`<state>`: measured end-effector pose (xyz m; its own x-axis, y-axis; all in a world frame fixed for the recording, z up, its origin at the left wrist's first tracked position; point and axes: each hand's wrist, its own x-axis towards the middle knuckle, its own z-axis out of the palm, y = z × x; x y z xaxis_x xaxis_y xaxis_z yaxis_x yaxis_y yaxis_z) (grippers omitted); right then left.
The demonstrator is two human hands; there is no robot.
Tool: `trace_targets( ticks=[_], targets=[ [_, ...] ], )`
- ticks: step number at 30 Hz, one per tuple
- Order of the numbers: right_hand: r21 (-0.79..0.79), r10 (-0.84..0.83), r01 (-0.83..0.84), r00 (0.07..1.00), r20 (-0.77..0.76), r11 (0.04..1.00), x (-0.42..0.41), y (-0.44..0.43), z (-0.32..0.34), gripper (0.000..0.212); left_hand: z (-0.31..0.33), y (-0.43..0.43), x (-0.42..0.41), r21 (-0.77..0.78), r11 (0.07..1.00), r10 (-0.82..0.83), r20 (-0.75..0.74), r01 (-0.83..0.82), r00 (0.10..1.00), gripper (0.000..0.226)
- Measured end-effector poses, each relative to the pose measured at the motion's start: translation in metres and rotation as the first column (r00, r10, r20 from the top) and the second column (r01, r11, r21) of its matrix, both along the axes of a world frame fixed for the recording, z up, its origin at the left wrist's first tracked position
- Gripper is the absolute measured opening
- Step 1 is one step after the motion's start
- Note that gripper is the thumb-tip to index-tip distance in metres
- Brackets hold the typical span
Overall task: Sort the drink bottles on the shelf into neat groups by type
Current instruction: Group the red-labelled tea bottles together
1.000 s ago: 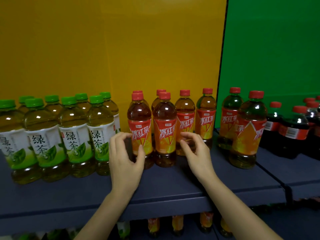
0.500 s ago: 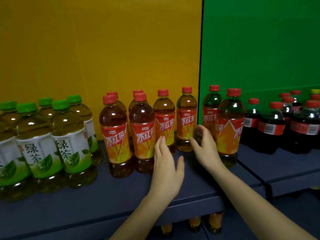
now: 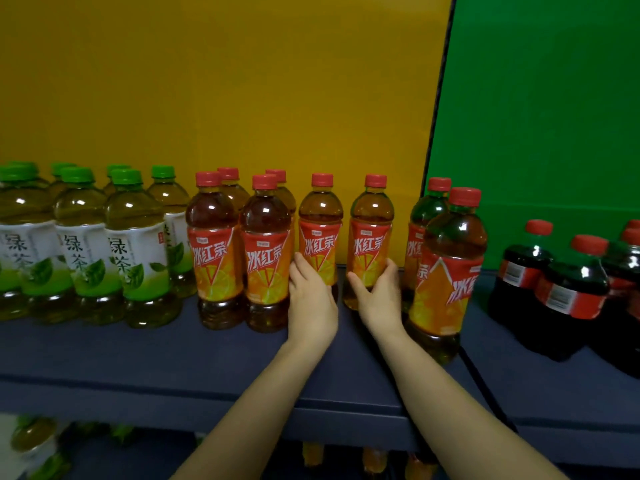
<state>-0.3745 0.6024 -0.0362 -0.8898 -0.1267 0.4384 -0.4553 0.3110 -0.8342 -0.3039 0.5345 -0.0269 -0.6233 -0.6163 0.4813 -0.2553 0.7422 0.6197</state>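
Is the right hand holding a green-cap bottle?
No, the right hand grips a red-cap tea bottle around its orange label.

**Views:** one, head-worn, wide-angle.
**Position:** in front of the shelf (image 3: pixel 166 348), close to the bottle rows.
**Facing:** forward and slightly down, towards the yellow back panel (image 3: pixel 221 81), with the green back panel (image 3: pixel 540 98) at right.
**Frame centre:** the left hand (image 3: pixel 311 303) holds the left iced tea bottle (image 3: pixel 320 216). The right hand (image 3: pixel 377 296) holds the right iced tea bottle (image 3: pixel 372 216). Both forearms enter from the bottom edge.
**Bottom edge:** a strip of the lower tier (image 3: pixel 156 459).
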Motion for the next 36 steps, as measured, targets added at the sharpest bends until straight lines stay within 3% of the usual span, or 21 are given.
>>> trace_targets(
  ticks=[8,16,19,22,25,27,30,33,36],
  targets=[
    [0.004,0.012,-0.012,0.999,-0.05,1.0,0.006,0.001,-0.002,0.072,0.001,0.0,-0.011,-0.026,0.999,0.03,0.028,-0.029,0.999,0.075],
    [0.021,0.072,-0.073,0.997,0.014,0.997,0.009,0.001,0.002,0.072,0.001,0.0,-0.007,0.039,0.998,-0.052,0.016,0.052,0.999,0.078],
    [0.028,0.177,-0.179,0.982,0.063,0.983,0.025,0.013,0.007,0.072,-0.001,0.008,0.009,0.055,0.98,-0.192,0.004,0.191,0.981,0.08],
    [0.032,0.423,-0.426,0.902,0.086,0.904,0.06,0.051,0.012,0.064,-0.006,0.008,0.029,0.064,0.942,-0.326,-0.037,0.328,0.944,0.073],
    [0.022,0.526,-0.533,0.84,0.131,0.846,0.096,0.104,0.014,0.053,-0.009,0.004,0.041,0.018,0.901,-0.429,-0.103,0.433,0.897,0.041],
    [-0.003,0.463,-0.463,0.885,0.04,0.886,0.101,0.132,0.014,0.045,-0.009,0.007,0.04,0.004,0.865,-0.499,-0.092,0.501,0.862,0.025],
    [-0.077,0.219,-0.227,0.97,-0.103,0.971,0.087,0.152,0.016,0.04,-0.005,0.019,0.027,-0.012,0.817,-0.575,-0.063,0.576,0.815,0.023],
    [-0.069,0.156,-0.161,0.985,-0.073,0.984,0.061,0.156,0.019,0.053,-0.001,0.034,0.004,0.015,0.786,-0.617,-0.044,0.618,0.786,0.037],
    [-0.013,0.337,-0.338,0.934,0.12,0.941,0.041,0.148,0.024,0.081,0.003,0.044,-0.021,0.099,0.776,-0.626,-0.008,0.624,0.78,0.054]
  ],
)
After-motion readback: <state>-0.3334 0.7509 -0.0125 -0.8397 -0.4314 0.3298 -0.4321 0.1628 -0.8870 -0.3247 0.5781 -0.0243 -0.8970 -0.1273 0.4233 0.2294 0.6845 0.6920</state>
